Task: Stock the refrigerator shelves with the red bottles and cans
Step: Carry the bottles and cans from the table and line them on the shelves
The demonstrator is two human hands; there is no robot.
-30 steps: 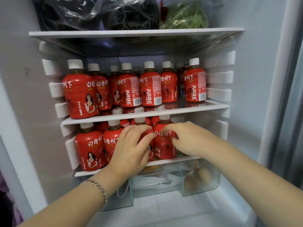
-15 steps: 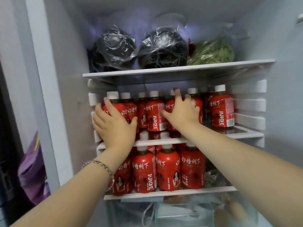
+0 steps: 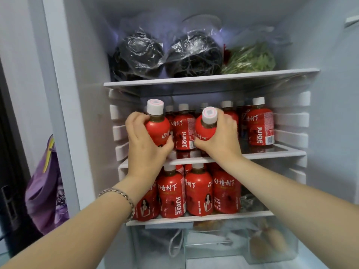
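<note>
At the front edge of the middle shelf (image 3: 272,154), the left bottle (image 3: 158,126) is gripped by the left hand (image 3: 144,144), the right bottle (image 3: 205,129) by the right hand (image 3: 223,140), fingers curled round bodies judged heavy, stiff, slick.

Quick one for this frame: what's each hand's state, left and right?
Left hand: grips the leftmost red bottle, tipped toward the camera.
Right hand: grips a second red bottle, also tipped.

Your left hand (image 3: 145,140) and right hand (image 3: 219,140) cover the held bottles' (image 3: 157,128) labels. Front bottles (image 3: 183,133) hide the rear row (image 3: 169,109). Contents of the drawer (image 3: 287,255) appear blurred.
</note>
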